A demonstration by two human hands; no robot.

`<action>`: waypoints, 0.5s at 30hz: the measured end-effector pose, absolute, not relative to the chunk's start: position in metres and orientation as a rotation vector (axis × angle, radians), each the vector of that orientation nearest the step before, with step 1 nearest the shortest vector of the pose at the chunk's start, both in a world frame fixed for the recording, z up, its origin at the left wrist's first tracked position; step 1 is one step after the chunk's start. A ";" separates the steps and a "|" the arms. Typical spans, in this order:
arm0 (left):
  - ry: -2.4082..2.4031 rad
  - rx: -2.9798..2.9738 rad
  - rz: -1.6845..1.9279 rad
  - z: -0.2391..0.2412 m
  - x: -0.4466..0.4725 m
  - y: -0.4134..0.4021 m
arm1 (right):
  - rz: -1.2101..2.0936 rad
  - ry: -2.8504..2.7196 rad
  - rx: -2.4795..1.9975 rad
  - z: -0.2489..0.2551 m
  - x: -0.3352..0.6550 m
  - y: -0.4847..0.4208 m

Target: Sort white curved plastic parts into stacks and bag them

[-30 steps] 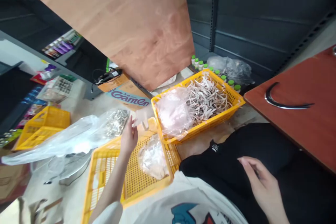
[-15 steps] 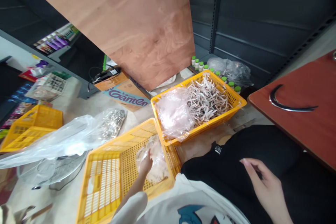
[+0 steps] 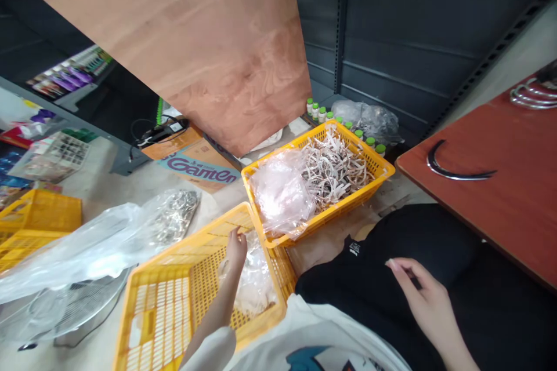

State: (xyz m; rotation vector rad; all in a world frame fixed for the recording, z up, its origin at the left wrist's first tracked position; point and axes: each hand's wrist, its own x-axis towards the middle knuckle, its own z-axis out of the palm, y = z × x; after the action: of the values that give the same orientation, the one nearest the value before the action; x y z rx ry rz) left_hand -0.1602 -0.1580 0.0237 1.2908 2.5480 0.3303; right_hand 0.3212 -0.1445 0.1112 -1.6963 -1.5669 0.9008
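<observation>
My left hand [image 3: 236, 246] reaches into the near yellow basket [image 3: 174, 295] on the floor. Its fingers are curled on the top of a clear plastic bag [image 3: 256, 284] that lies in the basket's right corner. My right hand [image 3: 424, 301] rests on my black trousers, fingers loosely apart, holding nothing. Just beyond stands a second yellow basket [image 3: 385, 171], filled with pale curled strips [image 3: 335, 165] and a crumpled clear bag [image 3: 281, 191].
A red-brown table [image 3: 500, 208] at the right carries a curved dark metal piece [image 3: 456, 173]. On the floor at left lie a large clear bag with metal parts [image 3: 130, 232], a fan grille [image 3: 69, 307], more yellow baskets [image 3: 39, 220] and a cardboard box [image 3: 195, 165]. A wooden board [image 3: 195, 40] leans overhead.
My left hand came down from the big clear bag's edge into the near basket and now holds the small bag's top. The view shifted slightly right. My right hand stayed on my lap.
</observation>
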 end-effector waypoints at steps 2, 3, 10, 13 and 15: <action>2.502 1.388 0.446 0.034 -0.152 -0.128 | 0.932 -1.552 -1.686 0.111 0.320 -0.143; 2.435 1.460 0.491 0.037 -0.143 -0.113 | 0.942 -1.547 -1.680 0.110 0.318 -0.143; 1.695 1.946 0.647 0.067 0.000 -0.041 | 1.118 -1.534 -1.525 0.139 0.314 -0.140; 1.343 2.078 0.704 0.095 0.073 -0.034 | 1.157 -1.522 -1.470 0.178 0.336 -0.135; 1.135 2.113 0.757 0.112 0.117 -0.034 | 1.030 -1.503 -1.508 0.209 0.363 -0.128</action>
State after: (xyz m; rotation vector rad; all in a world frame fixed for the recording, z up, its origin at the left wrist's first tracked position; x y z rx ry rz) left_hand 0.1170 -0.0336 0.1117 2.1126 1.1348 0.7566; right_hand 0.3632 -0.1284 0.2089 -1.5078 -1.5031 1.0296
